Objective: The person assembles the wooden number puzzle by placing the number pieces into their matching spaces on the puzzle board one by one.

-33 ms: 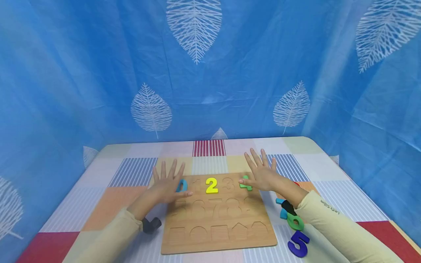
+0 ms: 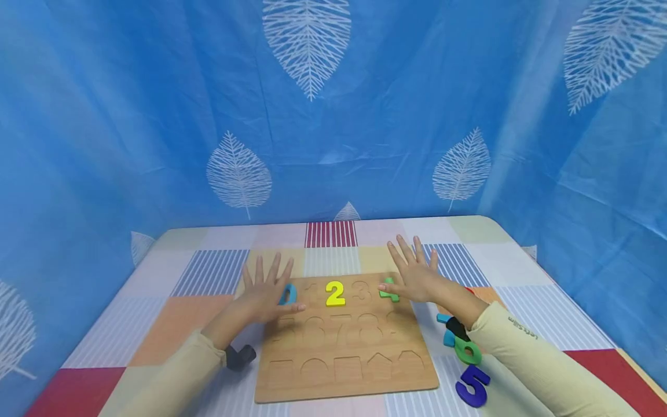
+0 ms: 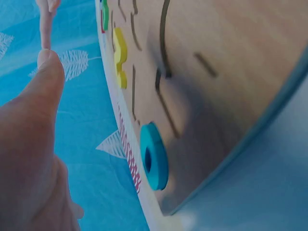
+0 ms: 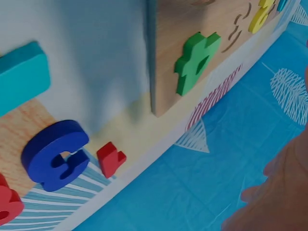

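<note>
Wooden number board (image 2: 299,385) sits at 6 o'clock in the head view; blue 0 (image 3: 159,159) at its 10 is partly covered by the left hand (image 2: 267,296), yellow 2 (image 2: 335,294) at 12 is fully visible, green 4 (image 4: 192,60) at 1 is overlapped by the right hand's (image 2: 418,280) thumb; over at 3 o'clock off the board, can't tell if the green piece (image 2: 461,349) is a 6 or 9; right wrist view crops a teal piece (image 4: 24,77) at 9 o'clock; both hands hover palms down, fingers straight and fanned, holding nothing, left around 10, right around 2.
</note>
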`<state>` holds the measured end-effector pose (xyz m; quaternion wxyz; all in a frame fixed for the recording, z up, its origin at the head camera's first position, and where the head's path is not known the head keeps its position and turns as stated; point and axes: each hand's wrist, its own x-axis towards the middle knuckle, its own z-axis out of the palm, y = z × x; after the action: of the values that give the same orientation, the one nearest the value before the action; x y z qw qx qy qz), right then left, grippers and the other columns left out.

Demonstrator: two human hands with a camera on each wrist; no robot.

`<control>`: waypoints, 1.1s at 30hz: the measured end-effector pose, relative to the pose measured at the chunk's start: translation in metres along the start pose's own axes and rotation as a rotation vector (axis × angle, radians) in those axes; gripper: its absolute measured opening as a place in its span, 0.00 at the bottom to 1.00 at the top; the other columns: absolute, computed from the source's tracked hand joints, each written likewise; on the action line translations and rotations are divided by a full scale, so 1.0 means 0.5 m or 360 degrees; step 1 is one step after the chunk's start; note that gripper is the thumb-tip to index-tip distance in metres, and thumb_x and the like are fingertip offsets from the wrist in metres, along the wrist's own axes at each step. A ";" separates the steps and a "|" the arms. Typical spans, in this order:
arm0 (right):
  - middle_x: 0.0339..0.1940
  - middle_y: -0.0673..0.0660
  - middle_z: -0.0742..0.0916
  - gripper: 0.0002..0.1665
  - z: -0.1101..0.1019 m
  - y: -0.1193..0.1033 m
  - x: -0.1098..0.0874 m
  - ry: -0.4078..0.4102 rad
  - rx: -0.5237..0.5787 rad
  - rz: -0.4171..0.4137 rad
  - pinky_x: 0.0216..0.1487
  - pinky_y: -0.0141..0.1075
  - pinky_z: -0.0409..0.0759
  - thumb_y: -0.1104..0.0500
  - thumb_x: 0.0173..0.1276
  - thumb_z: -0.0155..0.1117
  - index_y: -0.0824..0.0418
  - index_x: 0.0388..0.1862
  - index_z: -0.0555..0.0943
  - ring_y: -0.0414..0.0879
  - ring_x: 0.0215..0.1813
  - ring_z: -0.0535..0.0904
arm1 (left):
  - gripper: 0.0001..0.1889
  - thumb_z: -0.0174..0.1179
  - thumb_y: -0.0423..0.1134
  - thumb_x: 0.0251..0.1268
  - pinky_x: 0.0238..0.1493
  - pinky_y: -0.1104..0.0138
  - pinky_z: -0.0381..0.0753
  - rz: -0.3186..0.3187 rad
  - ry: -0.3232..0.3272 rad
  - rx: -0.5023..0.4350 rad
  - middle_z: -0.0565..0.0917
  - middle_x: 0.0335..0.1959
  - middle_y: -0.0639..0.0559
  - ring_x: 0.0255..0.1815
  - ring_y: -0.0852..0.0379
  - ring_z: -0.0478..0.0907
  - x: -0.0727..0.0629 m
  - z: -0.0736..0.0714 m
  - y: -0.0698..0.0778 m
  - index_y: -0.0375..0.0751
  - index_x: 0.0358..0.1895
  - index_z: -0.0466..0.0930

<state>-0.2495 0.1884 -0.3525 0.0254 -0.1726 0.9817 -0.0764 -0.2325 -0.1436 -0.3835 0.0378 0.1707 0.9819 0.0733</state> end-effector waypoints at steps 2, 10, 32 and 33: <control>0.75 0.62 0.39 0.59 0.002 0.003 -0.002 -0.0003 0.0009 0.0005 0.59 0.72 0.28 0.30 0.58 0.52 0.57 0.74 0.38 0.66 0.71 0.25 | 0.53 0.48 0.71 0.52 0.58 0.32 0.21 -0.0002 -0.0015 0.0001 0.32 0.73 0.37 0.68 0.26 0.24 0.000 0.002 0.002 0.45 0.73 0.34; 0.74 0.64 0.41 0.59 -0.004 0.028 -0.002 -0.0002 -0.0005 -0.0010 0.60 0.72 0.30 0.33 0.57 0.56 0.58 0.74 0.39 0.68 0.71 0.27 | 0.52 0.50 0.69 0.53 0.59 0.32 0.22 -0.0029 -0.0040 -0.0066 0.33 0.73 0.37 0.68 0.27 0.25 -0.009 -0.012 -0.003 0.44 0.73 0.37; 0.71 0.72 0.48 0.61 0.027 0.147 0.050 -0.0109 0.0238 0.0075 0.58 0.73 0.43 0.41 0.53 0.66 0.67 0.72 0.42 0.77 0.68 0.37 | 0.54 0.59 0.58 0.54 0.61 0.34 0.22 0.0137 -0.0218 -0.0801 0.35 0.71 0.28 0.69 0.28 0.24 -0.048 0.058 -0.077 0.34 0.72 0.33; 0.71 0.73 0.48 0.62 0.027 0.151 0.053 -0.0098 0.0273 0.0068 0.58 0.73 0.42 0.42 0.52 0.67 0.68 0.72 0.43 0.78 0.68 0.37 | 0.54 0.59 0.59 0.54 0.61 0.35 0.22 0.0145 -0.0218 -0.0802 0.35 0.71 0.28 0.69 0.28 0.24 -0.049 0.058 -0.078 0.34 0.72 0.34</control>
<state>-0.2988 0.2473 -0.3783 0.0720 -0.1511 0.9737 -0.1544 -0.2194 -0.1847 -0.4168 0.1421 0.2046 0.9191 0.3053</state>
